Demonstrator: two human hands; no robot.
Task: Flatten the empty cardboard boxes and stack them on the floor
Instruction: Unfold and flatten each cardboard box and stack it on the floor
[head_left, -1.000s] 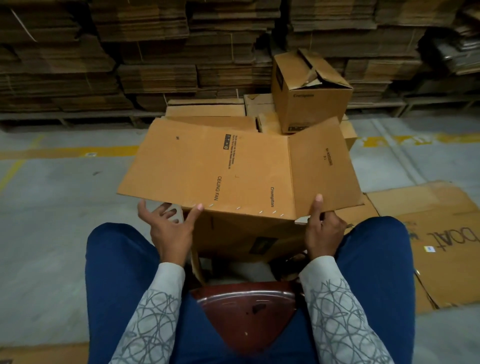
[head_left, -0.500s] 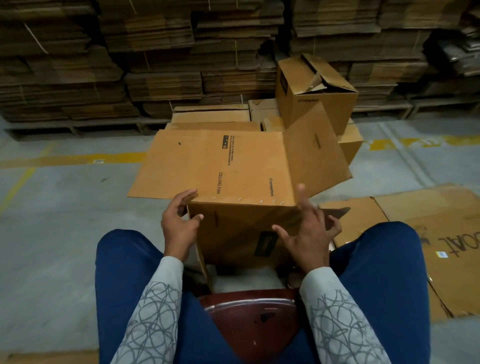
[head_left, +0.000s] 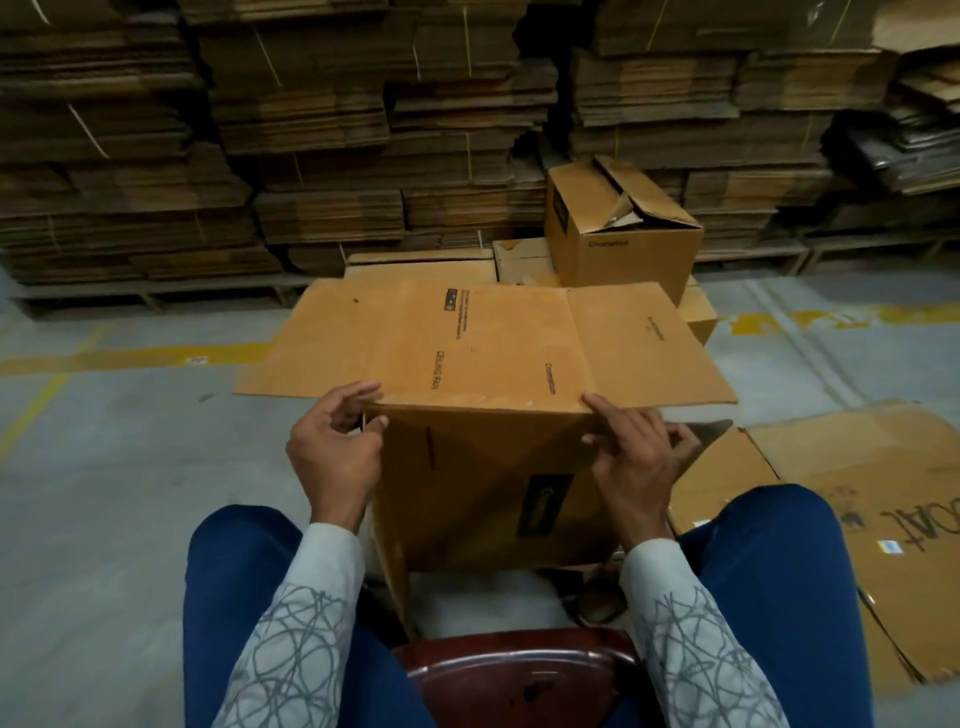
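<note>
Your left hand (head_left: 332, 457) pinches the near left corner of the box (head_left: 483, 478), forefinger laid over the fold and thumb tucked against the edge below it. Your right hand (head_left: 634, 457) takes the opposite corner, forefinger stretched along the crease and the other fingers curled round the box's side. The thumb there is hidden, so how firmly that side is held is hard to say.

The box stands upright between your knees, its lower end just in front of the red chair (head_left: 519, 670) you sit on. Its top flaps (head_left: 467, 343) are thrown open and lie spread away from you as one broad sheet. The body keeps its shape, so the step in hand appears to be the collapse itself: flaps are out, walls not yet folded.

The next move likely calls for pushing opposite corners toward each other so the walls shear flat. The bottom may need opening first; it cannot be seen from here.

Flattened sheets (head_left: 857, 493) lie on the concrete floor (head_left: 104, 467) beside your right knee, the likely place for this one. Ahead, a second box (head_left: 618, 234) stands unflattened on a low pile (head_left: 421, 265), and tied bundles (head_left: 311, 156) of flat cardboard fill the back wall.
</note>
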